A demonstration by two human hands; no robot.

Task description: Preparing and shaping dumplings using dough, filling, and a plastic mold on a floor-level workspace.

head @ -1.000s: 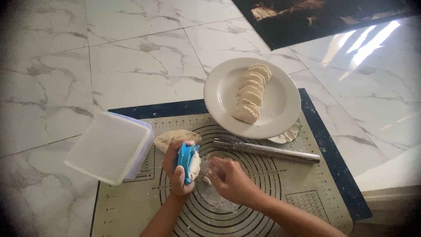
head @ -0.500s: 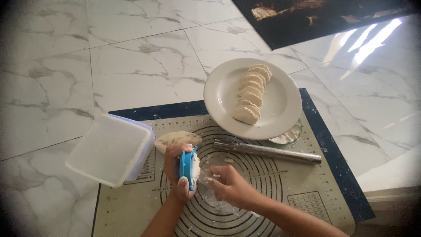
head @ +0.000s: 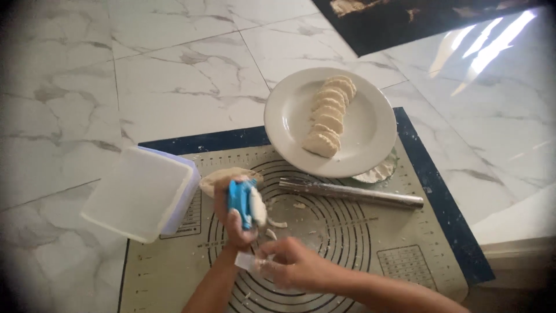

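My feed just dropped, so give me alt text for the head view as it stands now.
The left hand holds a blue dumpling press upright over a baking mat, while the right hand pinches a scrap of dough just below it. A white plate of folded dumplings, a metal rolling pin and a lidded plastic box lie around them.

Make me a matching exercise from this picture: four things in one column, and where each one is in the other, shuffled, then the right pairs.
Things:
1. blue press
2. rolling pin
3. folded dumplings
4. lidded plastic box

Places:
A. lined up on the white plate
B. at the left edge of the baking mat
C. held in the left hand
D. lying on the mat just below the plate

Pairs: 1-C, 2-D, 3-A, 4-B
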